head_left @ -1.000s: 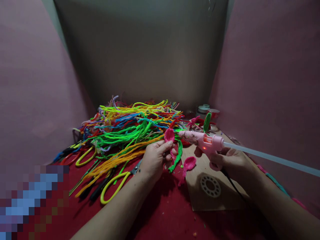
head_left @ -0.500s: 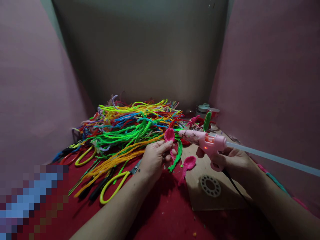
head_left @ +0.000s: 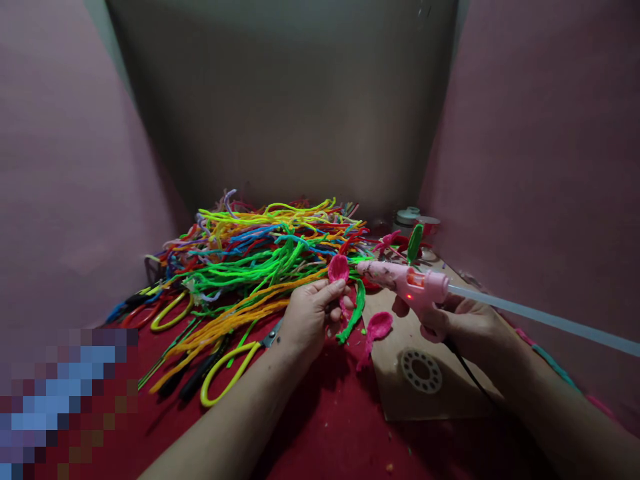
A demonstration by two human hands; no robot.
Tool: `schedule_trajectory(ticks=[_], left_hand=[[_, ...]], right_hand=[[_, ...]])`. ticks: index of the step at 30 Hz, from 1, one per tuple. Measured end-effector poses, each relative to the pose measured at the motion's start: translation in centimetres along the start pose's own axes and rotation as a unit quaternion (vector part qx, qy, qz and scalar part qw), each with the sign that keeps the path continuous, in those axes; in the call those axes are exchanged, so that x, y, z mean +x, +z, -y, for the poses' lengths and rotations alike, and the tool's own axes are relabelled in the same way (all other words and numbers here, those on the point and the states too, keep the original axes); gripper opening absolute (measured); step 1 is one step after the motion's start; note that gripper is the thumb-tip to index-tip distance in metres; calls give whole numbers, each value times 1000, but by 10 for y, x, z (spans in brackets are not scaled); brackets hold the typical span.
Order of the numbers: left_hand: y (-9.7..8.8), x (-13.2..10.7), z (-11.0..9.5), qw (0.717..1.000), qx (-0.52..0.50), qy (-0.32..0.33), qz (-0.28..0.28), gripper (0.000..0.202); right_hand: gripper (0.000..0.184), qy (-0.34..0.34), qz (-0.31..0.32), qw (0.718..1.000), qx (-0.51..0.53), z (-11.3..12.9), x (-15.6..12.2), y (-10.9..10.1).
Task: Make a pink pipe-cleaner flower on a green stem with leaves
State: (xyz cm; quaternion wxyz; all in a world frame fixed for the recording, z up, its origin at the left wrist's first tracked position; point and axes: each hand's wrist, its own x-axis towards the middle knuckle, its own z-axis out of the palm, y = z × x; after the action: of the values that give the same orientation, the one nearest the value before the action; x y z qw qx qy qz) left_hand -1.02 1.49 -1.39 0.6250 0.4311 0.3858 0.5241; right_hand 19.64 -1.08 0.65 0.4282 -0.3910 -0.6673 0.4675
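Note:
My left hand (head_left: 311, 315) pinches a pink pipe-cleaner petal (head_left: 339, 268) between thumb and fingers, holding it upright. A green pipe-cleaner leaf (head_left: 354, 313) hangs just right of that hand. My right hand (head_left: 457, 321) grips a pink hot glue gun (head_left: 407, 283) with a lit red lamp and a clear glue stick (head_left: 540, 320) sticking out behind. The gun's nozzle points left, close to the petal. A second pink petal (head_left: 377, 327) lies on the cardboard below the gun.
A big heap of coloured pipe cleaners (head_left: 255, 257) covers the red cloth (head_left: 325, 427) behind my left hand. Yellow-handled scissors (head_left: 235, 370) lie beside my left wrist. A cardboard sheet (head_left: 430, 373) with a white ring, small jars (head_left: 415, 220) and pink walls bound the right side.
The glue gun and my right hand have shifted very slightly; the petal stays held in my left hand. Otherwise nothing has moved.

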Motion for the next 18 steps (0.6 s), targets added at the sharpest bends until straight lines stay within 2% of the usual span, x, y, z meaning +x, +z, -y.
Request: schedule_trajectory(ticks=[8,13,18], left_hand=[[0,0,-1,1000,6,3,-3,25],[1,0,-1,1000,7,2,-6,26],[1,-1,0,1000,3,-3,-1,25]], right_hand=[[46,-18,-4,1000,21,-1,-1,0],[43,-23,-17,999,31,-11,-2,-3],[33,-17,-15,997,80,-23,0,-6]])
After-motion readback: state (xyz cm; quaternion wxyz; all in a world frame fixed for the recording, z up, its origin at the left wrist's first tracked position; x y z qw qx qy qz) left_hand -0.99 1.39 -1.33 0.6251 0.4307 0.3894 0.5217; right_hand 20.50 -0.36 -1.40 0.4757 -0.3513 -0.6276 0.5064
